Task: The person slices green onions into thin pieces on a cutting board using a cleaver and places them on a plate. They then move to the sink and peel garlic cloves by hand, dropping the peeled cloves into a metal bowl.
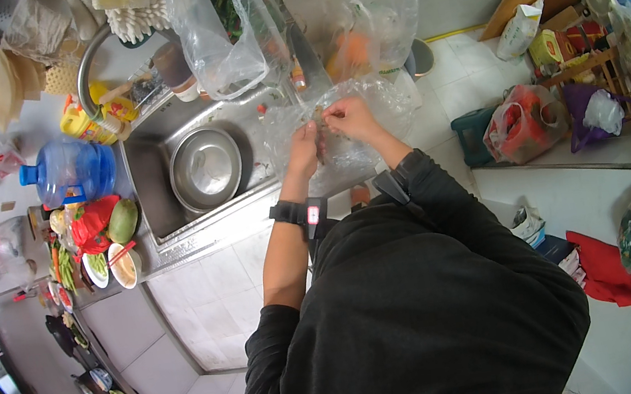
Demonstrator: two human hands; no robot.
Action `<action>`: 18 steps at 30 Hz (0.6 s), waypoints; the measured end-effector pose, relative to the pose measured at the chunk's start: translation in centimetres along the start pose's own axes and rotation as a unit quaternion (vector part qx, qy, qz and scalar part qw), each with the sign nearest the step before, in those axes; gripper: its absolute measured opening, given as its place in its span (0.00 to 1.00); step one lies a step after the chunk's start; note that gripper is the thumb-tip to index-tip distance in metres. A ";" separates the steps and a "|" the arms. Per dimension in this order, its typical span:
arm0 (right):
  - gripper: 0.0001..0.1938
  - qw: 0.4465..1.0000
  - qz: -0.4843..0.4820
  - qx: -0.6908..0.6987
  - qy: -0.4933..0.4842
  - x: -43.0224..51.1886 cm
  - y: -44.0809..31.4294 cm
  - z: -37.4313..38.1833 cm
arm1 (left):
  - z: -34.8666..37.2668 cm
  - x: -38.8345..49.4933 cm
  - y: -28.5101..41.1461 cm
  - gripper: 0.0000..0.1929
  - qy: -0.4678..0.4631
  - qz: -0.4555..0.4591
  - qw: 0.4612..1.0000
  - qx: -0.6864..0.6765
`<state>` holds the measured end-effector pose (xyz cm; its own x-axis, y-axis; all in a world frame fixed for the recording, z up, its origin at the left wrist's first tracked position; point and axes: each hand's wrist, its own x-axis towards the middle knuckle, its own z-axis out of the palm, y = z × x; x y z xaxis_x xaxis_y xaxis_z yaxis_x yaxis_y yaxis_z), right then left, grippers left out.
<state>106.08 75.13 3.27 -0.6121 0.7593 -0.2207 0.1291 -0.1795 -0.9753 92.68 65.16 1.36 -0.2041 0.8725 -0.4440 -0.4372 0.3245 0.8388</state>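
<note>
My left hand (303, 149) and my right hand (354, 118) meet fingertip to fingertip over a clear plastic bag (392, 95) spread at the right end of the sink counter. Between them is a small brownish piece of food (317, 117), too small and blurred to name. The left fingers close around it, and the right thumb and forefinger pinch at its upper end. Left of my hands, a stainless-steel bowl (206, 169) rests in the steel sink (158, 216).
A plastic bag of green and red vegetables (232, 33) stands behind the sink, beside a bag with orange contents (352, 49). The curved faucet (82, 78) rises at the back left. A blue water jug (73, 170), a green melon (123, 220) and a bowl with red chopsticks (125, 269) line the left counter.
</note>
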 end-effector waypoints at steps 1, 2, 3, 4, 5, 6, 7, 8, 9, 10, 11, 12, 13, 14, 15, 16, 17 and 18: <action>0.06 0.999 -0.008 -0.037 0.007 0.1 0.4 0.0 | 0.2 -0.1 0.3 0.15 0.009 -0.013 1.000 -0.017; 0.06 0.996 -0.049 -0.077 0.013 0.0 0.7 0.0 | 0.4 -0.1 0.6 0.15 0.013 -0.015 0.999 -0.039; 0.06 0.989 -0.074 -0.124 0.025 -0.1 1.0 0.1 | 0.7 -0.2 0.9 0.15 0.025 -0.027 0.998 -0.044; 0.06 0.980 -0.076 -0.180 0.042 -0.2 1.1 0.1 | 1.0 -0.3 1.3 0.15 0.033 -0.029 0.998 -0.054; 0.06 0.974 -0.102 -0.195 0.050 -0.3 1.1 0.1 | 1.3 -0.4 1.6 0.16 0.042 -0.030 0.997 -0.063; 0.06 0.968 -0.106 -0.218 0.063 -0.5 1.0 0.2 | 1.6 -0.6 1.8 0.15 0.041 -0.019 0.995 -0.092; 0.06 0.961 -0.109 -0.241 0.077 -0.6 0.8 0.2 | 2.0 -0.7 1.9 0.14 0.040 -0.009 0.992 -0.119; 0.07 0.973 -0.065 -0.212 0.070 -0.7 0.5 0.2 | 2.2 -0.9 2.0 0.13 0.033 -0.001 0.988 -0.150; 0.08 0.981 -0.020 -0.182 0.063 -0.7 0.2 0.2 | 2.4 -1.0 2.1 0.12 0.037 -0.002 0.989 -0.142; 0.10 0.988 0.017 -0.142 0.060 -0.8 -0.1 0.2 | 2.5 -1.1 2.3 0.11 0.036 -0.006 0.990 -0.137; 0.10 0.995 0.024 -0.085 0.037 -0.9 -0.4 0.2 | 2.6 -1.2 2.4 0.10 0.036 -0.009 0.991 -0.131; 0.11 0.999 0.024 -0.019 0.018 -1.1 -0.6 0.2 | 2.7 -1.3 2.4 0.09 0.038 -0.004 0.994 -0.099; 0.11 0.998 0.023 0.053 -0.005 -1.3 -0.8 0.2 | 2.8 -1.3 2.4 0.08 0.039 0.002 0.997 -0.066; 0.11 1.000 0.011 0.012 0.018 -1.3 -0.9 0.3 | 3.0 -1.4 2.3 0.07 0.041 0.007 0.999 -0.033; 0.11 0.999 -0.004 -0.024 0.036 -1.4 -1.0 0.3 | 3.2 -1.3 2.2 0.07 0.076 0.024 0.995 0.055; 0.10 0.997 -0.009 -0.062 0.053 -1.5 -1.0 0.3 | 3.4 -1.2 2.0 0.07 0.110 0.040 0.983 0.143; 0.10 0.998 -0.001 -0.031 0.057 -1.5 -1.0 0.4 | 3.5 -1.1 1.7 0.07 0.139 0.060 0.962 0.227; 0.09 0.998 0.016 -0.003 0.061 -1.6 -1.0 0.5 | 3.6 -1.0 1.4 0.07 0.162 0.104 0.943 0.272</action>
<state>106.52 73.78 4.57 -0.5078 0.8242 -0.2505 0.1507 -0.2013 -0.9679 95.40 66.06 4.10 -0.5306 0.8097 -0.2506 0.1379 0.3742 0.9170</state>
